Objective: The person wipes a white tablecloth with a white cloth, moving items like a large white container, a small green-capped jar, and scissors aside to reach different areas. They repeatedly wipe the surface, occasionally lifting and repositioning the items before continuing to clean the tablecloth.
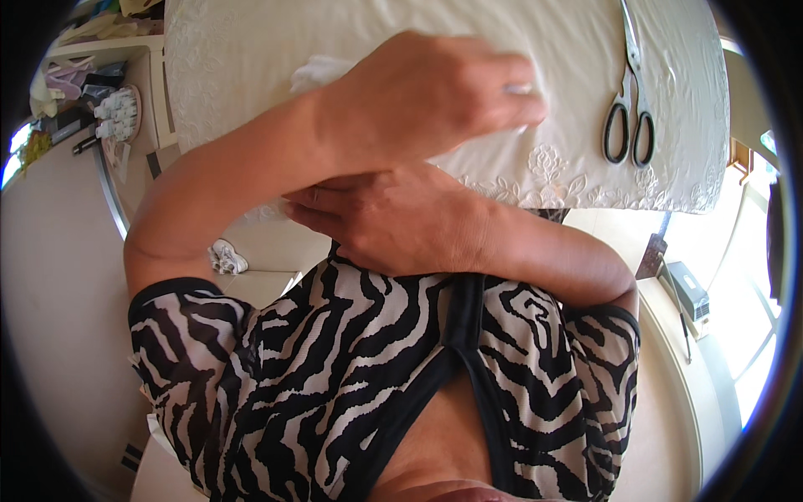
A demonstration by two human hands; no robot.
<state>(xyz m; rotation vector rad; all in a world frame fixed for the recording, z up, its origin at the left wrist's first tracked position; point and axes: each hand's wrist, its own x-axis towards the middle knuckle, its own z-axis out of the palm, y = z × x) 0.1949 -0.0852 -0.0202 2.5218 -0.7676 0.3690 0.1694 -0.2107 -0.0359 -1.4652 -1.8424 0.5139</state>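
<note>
My left hand (439, 94) reaches across to the right above the table, blurred, with curled fingers and a ring on one of them. A small pale bit shows under its fingertips, too blurred to name. Below the left wrist, my right hand (401, 213) points to the left near the table's front edge, close to my shirt. The left forearm covers part of it, so whatever lies under its fingers is hidden. A bunched white cloth (317, 72) shows behind the left forearm, on the pale embroidered tablecloth (552, 169).
Metal scissors with black-lined handles (629, 125) lie at the right of the table, blades pointing away. At far left, small white bottles (118, 113) stand in a tray among clutter. White shoes (227, 257) sit on the floor; a grey box (684, 290) stands low at right.
</note>
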